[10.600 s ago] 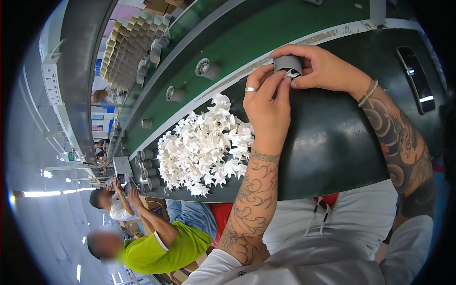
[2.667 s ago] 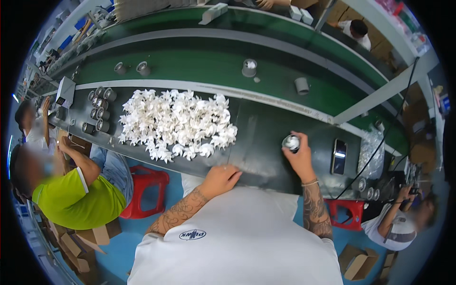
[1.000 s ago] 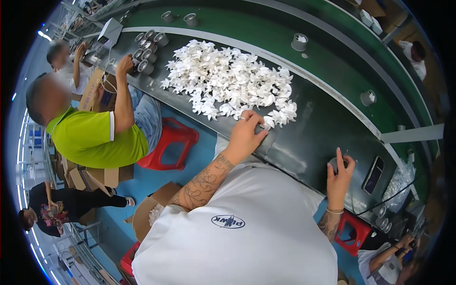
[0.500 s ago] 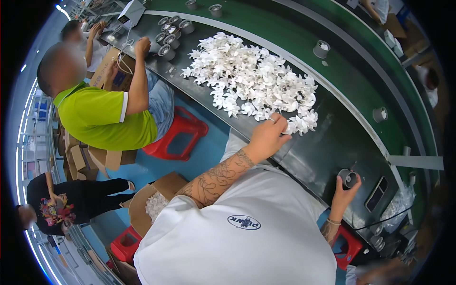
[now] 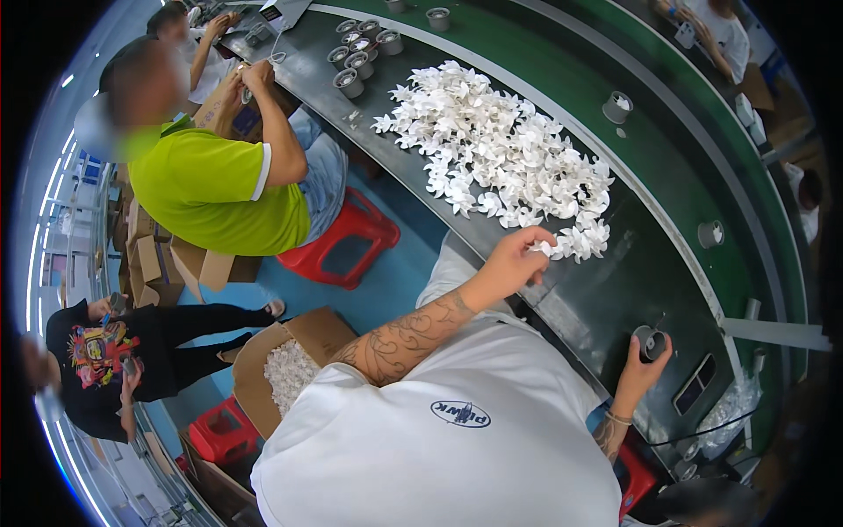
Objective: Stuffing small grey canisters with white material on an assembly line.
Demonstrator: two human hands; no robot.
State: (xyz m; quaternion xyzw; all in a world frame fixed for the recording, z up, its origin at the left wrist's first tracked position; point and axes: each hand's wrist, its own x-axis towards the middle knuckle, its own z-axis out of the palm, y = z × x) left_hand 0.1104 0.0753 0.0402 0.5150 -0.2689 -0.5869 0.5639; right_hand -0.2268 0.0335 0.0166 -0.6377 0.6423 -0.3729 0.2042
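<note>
A heap of small white pinwheel-shaped plastic pieces (image 5: 509,149) covers the middle of the dark worktable. At the heap's near edge, my left hand (image 5: 516,263) is closed in a pinch, with one white piece (image 5: 546,249) at its fingertips. This piece lies close against others, so whether it is lifted cannot be told. Farther right, my right hand (image 5: 643,373) wraps round a round grey cup (image 5: 651,342) just over the table. The cup's mouth is turned upward and toward the heap; its inside looks dark.
Several grey cups (image 5: 358,63) stand at the table's far left, and others (image 5: 617,107) sit on the green conveyor (image 5: 667,167). A phone (image 5: 695,384) and a plastic bag (image 5: 733,404) lie right of my right hand. A co-worker in green (image 5: 219,193) sits at left, near an open carton (image 5: 255,373).
The whole view has shifted, so the scene sits farther right. My left fingers have drawn together on a white piece at the heap's edge. My right hand still holds the cup.
</note>
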